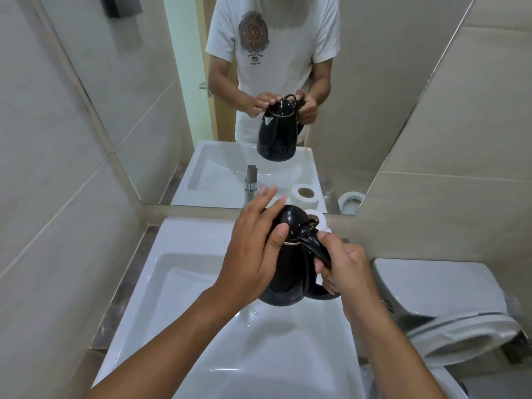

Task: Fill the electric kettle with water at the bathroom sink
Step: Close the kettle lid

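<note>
A glossy black electric kettle (290,272) hangs upright above the white sink basin (178,286). My right hand (344,272) is wrapped around its handle on the right side. My left hand (254,249) lies over the kettle's top and left side, thumb pressed near the lid's rim, fingers spread toward the far side. The lid (290,220) looks down on the kettle. The tap itself is hidden behind my left hand; only its reflection shows in the mirror. No water stream is visible.
A mirror (259,96) covers the wall behind the sink and reflects a person holding the kettle. A toilet paper roll (318,218) sits on the sink's back ledge. A white toilet (449,300) stands close on the right. Tiled walls close in on both sides.
</note>
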